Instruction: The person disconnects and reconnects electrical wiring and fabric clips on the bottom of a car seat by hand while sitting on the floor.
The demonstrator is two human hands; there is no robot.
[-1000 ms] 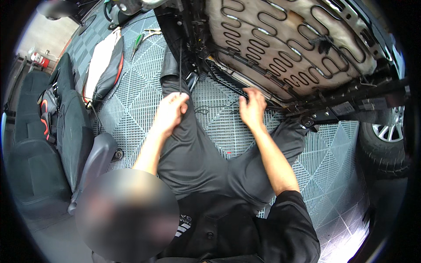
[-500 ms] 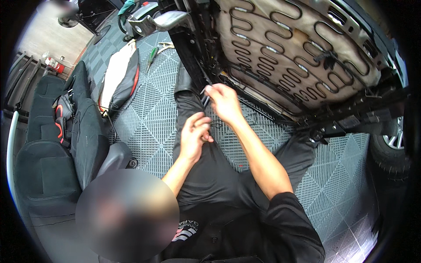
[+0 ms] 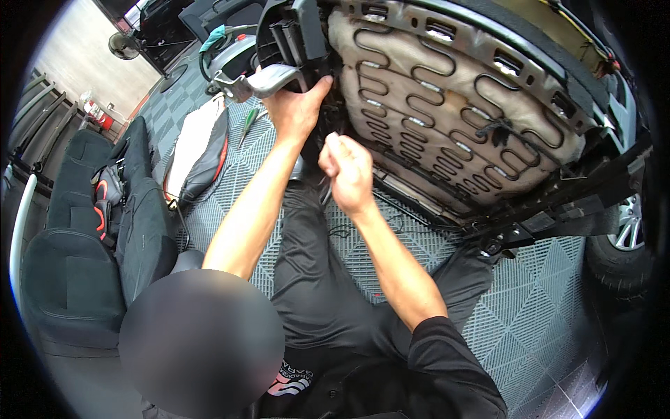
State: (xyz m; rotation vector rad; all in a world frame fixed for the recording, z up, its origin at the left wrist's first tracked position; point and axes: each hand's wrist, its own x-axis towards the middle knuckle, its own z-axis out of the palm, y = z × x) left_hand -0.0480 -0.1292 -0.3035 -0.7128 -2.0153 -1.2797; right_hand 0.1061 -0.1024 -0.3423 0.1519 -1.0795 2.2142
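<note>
A car seat stands tipped up in front of me, its underside showing a tan pad crossed by wavy black springs. My left hand grips the seat's left side frame, beside a silver metal bracket. Its thumb lies on the dark side, while the other fingers are hidden behind. Close to the lower left of the frame, my right hand is closed in a fist. A thin metallic strip shows just below that fist; whether the hand holds it cannot be made out.
Dark seat cushions lie at the left. A white, black and red seat cover and a green-handled tool rest on the grey grid floor. A wheel stands at the right, a fan far left.
My left hand has gone from beside the right hand up to the seat's side frame and gripped it. My right hand has closed into a fist near the same spot. The view has shifted slightly.
</note>
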